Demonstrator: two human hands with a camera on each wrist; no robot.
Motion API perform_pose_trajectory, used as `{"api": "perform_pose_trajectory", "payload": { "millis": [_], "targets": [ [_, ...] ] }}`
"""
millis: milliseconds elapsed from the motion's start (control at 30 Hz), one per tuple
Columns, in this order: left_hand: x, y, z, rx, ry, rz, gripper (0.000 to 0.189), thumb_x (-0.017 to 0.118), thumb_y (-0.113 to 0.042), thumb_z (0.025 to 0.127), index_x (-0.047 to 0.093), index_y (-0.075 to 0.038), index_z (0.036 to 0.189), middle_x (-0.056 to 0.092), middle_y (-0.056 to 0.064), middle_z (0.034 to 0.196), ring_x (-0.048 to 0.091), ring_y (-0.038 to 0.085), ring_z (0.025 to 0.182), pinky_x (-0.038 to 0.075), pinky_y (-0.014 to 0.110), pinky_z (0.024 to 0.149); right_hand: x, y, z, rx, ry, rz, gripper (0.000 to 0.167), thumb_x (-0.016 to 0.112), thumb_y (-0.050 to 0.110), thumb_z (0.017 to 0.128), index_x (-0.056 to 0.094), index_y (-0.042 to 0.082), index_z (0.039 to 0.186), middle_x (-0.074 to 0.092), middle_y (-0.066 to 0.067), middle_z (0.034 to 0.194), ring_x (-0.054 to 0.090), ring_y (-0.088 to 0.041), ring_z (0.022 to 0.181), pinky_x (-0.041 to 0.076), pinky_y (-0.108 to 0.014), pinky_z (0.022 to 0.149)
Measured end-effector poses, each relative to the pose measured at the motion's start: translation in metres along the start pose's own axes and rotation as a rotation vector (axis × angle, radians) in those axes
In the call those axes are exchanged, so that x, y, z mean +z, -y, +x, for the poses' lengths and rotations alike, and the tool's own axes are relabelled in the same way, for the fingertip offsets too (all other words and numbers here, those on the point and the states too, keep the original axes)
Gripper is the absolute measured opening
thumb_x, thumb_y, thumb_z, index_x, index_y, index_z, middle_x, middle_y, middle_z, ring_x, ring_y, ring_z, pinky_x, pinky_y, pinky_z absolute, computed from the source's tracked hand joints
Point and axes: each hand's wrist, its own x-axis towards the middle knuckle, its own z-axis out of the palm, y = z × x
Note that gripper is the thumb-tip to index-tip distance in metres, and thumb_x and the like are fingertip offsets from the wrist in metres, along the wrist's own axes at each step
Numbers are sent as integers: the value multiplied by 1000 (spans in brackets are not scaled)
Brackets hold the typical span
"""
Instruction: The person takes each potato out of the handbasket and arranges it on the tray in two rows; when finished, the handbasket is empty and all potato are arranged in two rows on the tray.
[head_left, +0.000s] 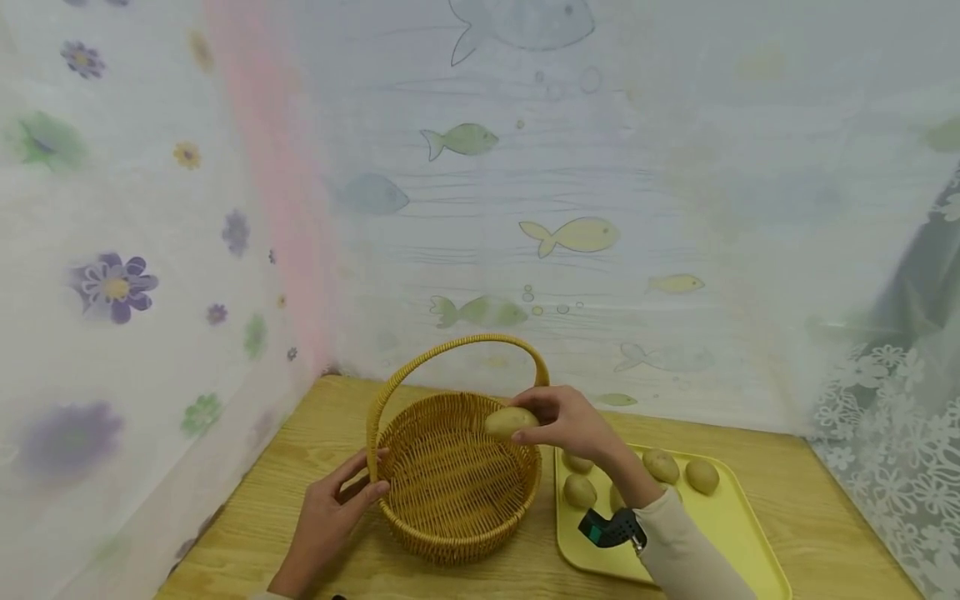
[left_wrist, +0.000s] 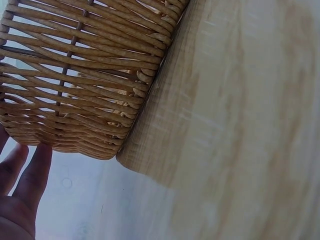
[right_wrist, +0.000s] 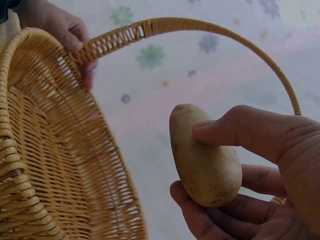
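A round wicker basket (head_left: 455, 546) with a tall arched handle (head_left: 480, 338) stands on the wooden table, its woven floor in plain sight. At the left side, my left hand (head_left: 328, 507) grips the rim by the foot of the handle, thumb inside and fingers around the outside. In the left wrist view those fingers (left_wrist: 34, 172) reach the edge of the woven wall (left_wrist: 75, 85). My right hand (head_left: 573, 427) holds a potato (head_left: 504, 424) over the basket's right rim. Seen from the right wrist, the thumb lies across the potato (right_wrist: 207, 167), with fingers underneath.
To the right of the basket lies a yellow tray (head_left: 738, 542) with several potatoes (head_left: 702, 476), some hidden behind the right forearm. A dark wrist strap (head_left: 621, 528) sits on that arm. Curtains with fish (head_left: 577, 236) and flower prints (head_left: 120, 287) hang close behind and beside the table.
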Motion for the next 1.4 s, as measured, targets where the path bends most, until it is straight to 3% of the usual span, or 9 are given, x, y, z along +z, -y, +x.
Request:
{"api": "perform_pose_trajectory", "payload": {
  "millis": [200, 533, 1067, 1400],
  "targets": [
    [0, -1, 1, 6, 9, -10, 46, 75, -6, 98, 62, 0, 142, 65, 11, 138, 57, 18, 131, 56, 31, 98, -6, 1, -6, 2, -18, -27, 42, 84, 19, 91, 72, 5, 128, 74, -3, 111, 71, -22, 101, 61, -34, 86],
    [0, -2, 0, -5, 2, -43, 46, 76, -4, 97, 63, 3, 141, 64, 19, 138, 55, 35, 133, 56, 32, 98, -11, 1, -17, 52, -42, 37, 41, 84, 16, 92, 71, 3, 128, 73, -8, 110, 70, -28, 101, 61, -34, 85],
    [-1, -2, 0, -13, 4, -31, 46, 74, -4, 98, 63, 1, 142, 64, 16, 138, 56, 31, 133, 55, 30, 99, -26, -2, -30, 13, -42, 33, 38, 80, 13, 95, 69, 0, 129, 73, -11, 111, 71, -29, 97, 62, -35, 82],
    [-1, -3, 0, -37, 1, -35, 46, 76, -6, 97, 63, 0, 141, 64, 15, 139, 54, 42, 131, 57, 31, 96, -32, -5, -38, 38, -72, 39, 41, 81, 13, 94, 68, -2, 129, 73, -12, 109, 71, -29, 98, 62, -34, 83]
  ]
}}
